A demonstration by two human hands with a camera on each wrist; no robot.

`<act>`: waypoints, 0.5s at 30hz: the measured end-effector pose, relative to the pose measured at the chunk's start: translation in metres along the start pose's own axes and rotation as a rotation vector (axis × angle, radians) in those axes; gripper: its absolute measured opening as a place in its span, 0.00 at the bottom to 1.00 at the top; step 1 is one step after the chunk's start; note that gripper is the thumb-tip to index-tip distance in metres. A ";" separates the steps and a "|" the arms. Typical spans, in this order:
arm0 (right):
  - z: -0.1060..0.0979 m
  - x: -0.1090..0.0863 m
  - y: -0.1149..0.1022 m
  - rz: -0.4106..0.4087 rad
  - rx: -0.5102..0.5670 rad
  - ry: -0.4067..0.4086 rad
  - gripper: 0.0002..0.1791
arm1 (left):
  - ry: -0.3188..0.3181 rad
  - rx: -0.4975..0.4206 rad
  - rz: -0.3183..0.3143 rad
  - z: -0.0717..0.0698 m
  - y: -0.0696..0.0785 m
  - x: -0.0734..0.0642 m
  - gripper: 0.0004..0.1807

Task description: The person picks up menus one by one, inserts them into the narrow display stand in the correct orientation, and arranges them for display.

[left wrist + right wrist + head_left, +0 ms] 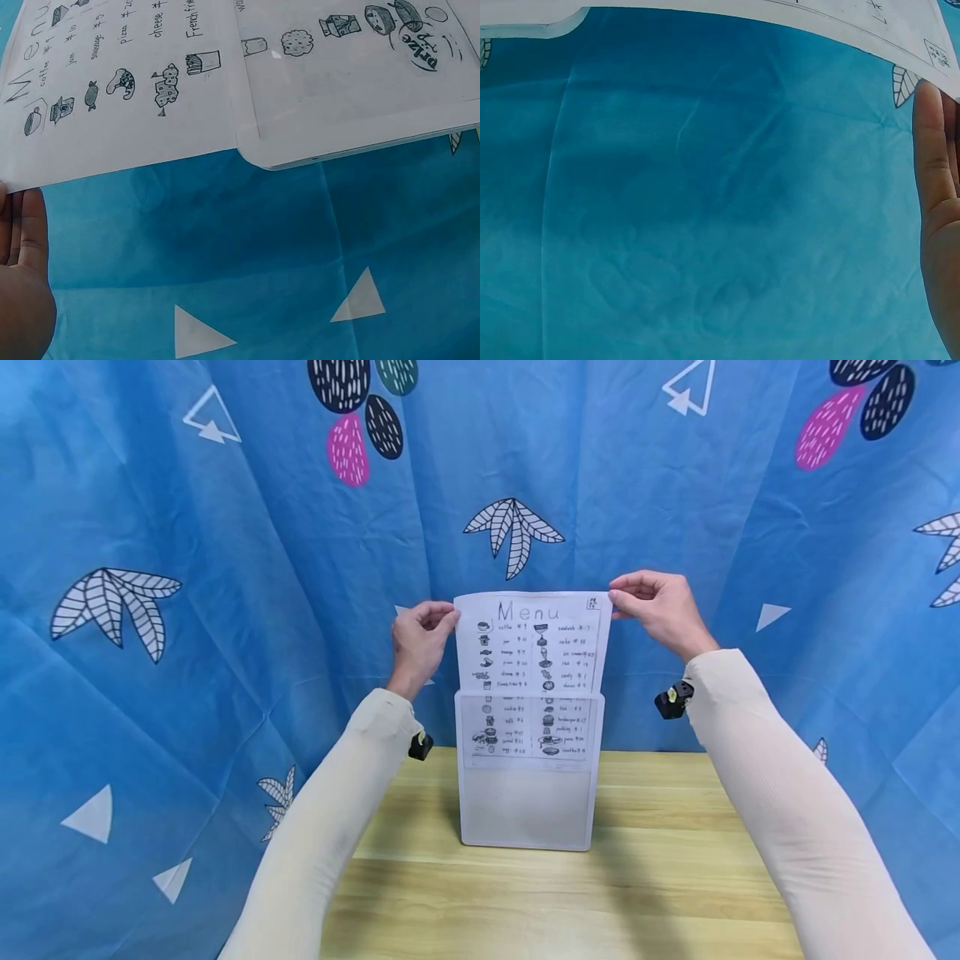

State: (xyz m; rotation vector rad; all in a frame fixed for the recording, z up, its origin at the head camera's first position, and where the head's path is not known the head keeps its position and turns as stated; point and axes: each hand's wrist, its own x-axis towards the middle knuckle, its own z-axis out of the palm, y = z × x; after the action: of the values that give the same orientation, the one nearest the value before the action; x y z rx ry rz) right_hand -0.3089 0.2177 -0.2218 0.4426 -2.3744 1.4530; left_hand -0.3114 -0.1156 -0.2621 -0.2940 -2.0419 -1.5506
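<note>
A white paper menu [528,643], hand-drawn with small food pictures and prices, stands upright with its lower part inside a clear sign holder [525,810]. The heading "Menu" is at its top edge, above the holder's rim. My left hand [420,639] pinches the sheet's upper left corner between thumb and fingers. At the upper right corner, my right hand [660,608] pinches the paper the same way. Below the sheet's bottom edge, the lower part of the holder shows bare. In the left wrist view, drawings [298,43] show through the holder's clear front.
The holder stands on a light wood-grain table [675,860]. A blue curtain [247,568] with printed leaves and triangles hangs close behind and along both sides. Small black cameras [421,746] are strapped at both wrists over pale sleeves [322,818].
</note>
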 end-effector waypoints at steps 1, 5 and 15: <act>0.000 0.000 0.001 -0.002 0.003 -0.001 0.16 | 0.001 0.001 -0.001 0.000 0.000 0.000 0.10; 0.001 -0.002 0.003 -0.006 0.004 -0.008 0.15 | 0.000 0.010 -0.006 0.001 -0.002 -0.001 0.10; 0.003 -0.003 0.009 -0.010 0.000 -0.018 0.13 | -0.015 0.017 -0.008 0.002 -0.006 -0.004 0.10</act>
State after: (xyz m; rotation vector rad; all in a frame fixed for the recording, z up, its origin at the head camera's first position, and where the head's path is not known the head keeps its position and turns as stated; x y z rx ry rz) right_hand -0.3100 0.2196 -0.2317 0.4685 -2.3826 1.4511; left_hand -0.3116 -0.1149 -0.2696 -0.2932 -2.0691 -1.5393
